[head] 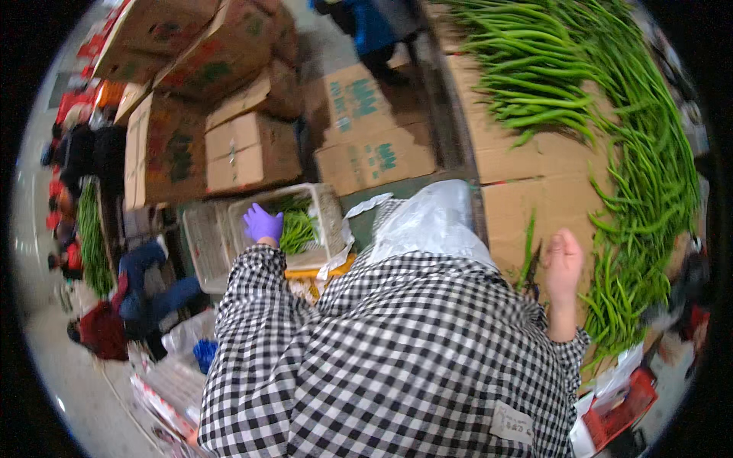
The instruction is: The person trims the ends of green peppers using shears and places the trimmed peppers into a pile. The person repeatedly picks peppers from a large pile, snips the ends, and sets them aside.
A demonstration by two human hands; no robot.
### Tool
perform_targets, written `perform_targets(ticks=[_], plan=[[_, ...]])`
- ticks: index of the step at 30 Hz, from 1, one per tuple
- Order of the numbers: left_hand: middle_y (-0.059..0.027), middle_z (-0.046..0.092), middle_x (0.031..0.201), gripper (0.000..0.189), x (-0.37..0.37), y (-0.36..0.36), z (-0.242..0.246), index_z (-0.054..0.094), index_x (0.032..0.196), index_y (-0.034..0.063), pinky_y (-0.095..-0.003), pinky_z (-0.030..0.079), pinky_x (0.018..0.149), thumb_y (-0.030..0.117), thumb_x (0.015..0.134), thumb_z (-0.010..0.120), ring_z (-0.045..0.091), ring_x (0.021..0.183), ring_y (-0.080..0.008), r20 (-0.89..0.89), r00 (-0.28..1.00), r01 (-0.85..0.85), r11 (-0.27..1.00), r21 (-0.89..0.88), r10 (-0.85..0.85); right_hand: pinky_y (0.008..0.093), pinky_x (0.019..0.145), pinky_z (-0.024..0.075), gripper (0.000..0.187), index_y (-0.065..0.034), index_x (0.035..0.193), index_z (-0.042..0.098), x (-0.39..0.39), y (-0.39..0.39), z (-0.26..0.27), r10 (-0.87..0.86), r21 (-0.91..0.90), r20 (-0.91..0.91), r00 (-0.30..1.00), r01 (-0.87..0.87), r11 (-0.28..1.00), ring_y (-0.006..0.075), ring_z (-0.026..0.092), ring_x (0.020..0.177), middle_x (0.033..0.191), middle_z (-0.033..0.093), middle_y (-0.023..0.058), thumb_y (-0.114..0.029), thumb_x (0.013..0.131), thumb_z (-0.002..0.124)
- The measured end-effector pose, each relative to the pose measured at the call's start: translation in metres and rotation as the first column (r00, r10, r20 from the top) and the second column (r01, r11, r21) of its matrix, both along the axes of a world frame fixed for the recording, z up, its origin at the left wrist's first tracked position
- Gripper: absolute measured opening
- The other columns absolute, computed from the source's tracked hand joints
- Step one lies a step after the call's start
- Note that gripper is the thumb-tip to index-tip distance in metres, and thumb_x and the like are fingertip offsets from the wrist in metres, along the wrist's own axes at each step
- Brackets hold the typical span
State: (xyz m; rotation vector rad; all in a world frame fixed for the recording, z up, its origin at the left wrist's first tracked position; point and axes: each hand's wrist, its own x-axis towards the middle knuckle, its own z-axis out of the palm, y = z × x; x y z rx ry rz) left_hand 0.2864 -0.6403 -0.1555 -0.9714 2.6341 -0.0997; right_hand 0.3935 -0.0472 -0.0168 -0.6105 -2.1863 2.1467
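My left hand (264, 224), in a purple glove with fingers spread, is over the near left part of a pale plastic crate (329, 226) holding long green chili peppers (296, 229). Nothing shows in its fingers. Bare and slightly blurred, my right hand (564, 257) is above a cardboard-covered table (515, 172) on the right, its fingers close together; whether it grips anything is unclear. Just left of it lie a dark, narrow tool (534, 272) and a few green peppers (528, 246). A large heap of green peppers (641, 160) runs along the table's far side, with a neater pile (532, 74) at the top.
Cardboard boxes (166, 149) are stacked at upper left, and flattened cardboard (372, 160) lies ahead. Another translucent container (206, 246) adjoins the crate. A person in blue (372, 28) stands ahead; a seated person in dark red (103, 332) is at left. A red crate (624, 406) is at lower right.
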Motion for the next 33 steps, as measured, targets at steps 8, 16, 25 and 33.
perform_targets(ticks=[8,16,25,33], plan=[[-0.0219,0.033,0.149,0.074,-0.101,0.232,0.013,0.033,0.145,0.0019,-0.045,0.026,0.114,0.011,0.08,0.069,0.03,0.139,-0.0374,-0.738,0.353,0.911,0.391,0.132,-0.575,0.0376,0.109,0.0355,0.061,-0.0032,0.145,0.039,0.084,0.006,-0.061,0.348,-0.149,0.116,0.93,-0.33,0.932,0.0259,0.048,0.129,0.146,0.045,0.0125,-0.018,0.09,0.062],[-0.0188,0.036,0.148,0.07,-0.062,0.385,0.148,0.038,0.143,0.0043,-0.0428,0.029,0.112,0.009,0.08,0.069,0.035,0.137,-0.0351,-0.831,0.075,0.987,-0.075,0.139,-0.551,0.027,0.081,0.0479,0.015,-0.0018,0.103,0.065,0.168,0.067,-0.041,-0.197,-0.033,0.036,0.98,0.198,0.98,0.0092,0.06,0.082,0.088,0.065,0.0017,-0.012,0.093,0.059],[-0.0179,0.052,0.135,0.056,-0.007,0.453,0.158,0.053,0.132,0.0075,-0.0463,0.038,0.106,0.021,0.08,0.07,0.048,0.126,-0.0366,-0.885,-0.004,0.825,-0.501,0.261,-0.466,0.0454,0.089,0.0493,0.041,-0.0016,0.118,0.059,0.103,0.188,-0.085,-0.392,0.995,0.041,0.919,-0.003,0.098,0.036,0.06,0.104,0.111,0.064,0.0204,-0.003,0.077,0.063],[-0.0159,0.057,0.122,0.049,-0.011,0.473,0.12,0.056,0.122,0.0069,-0.047,0.044,0.095,0.023,0.078,0.067,0.054,0.112,-0.0357,-0.927,0.124,0.829,-0.477,0.292,-0.353,0.0569,0.09,0.0393,0.042,-0.0115,0.128,0.056,0.116,0.256,-0.109,-0.435,0.77,0.46,0.774,-0.592,-0.238,0.0285,0.063,0.102,0.111,0.068,0.0099,-0.026,0.089,0.061]])
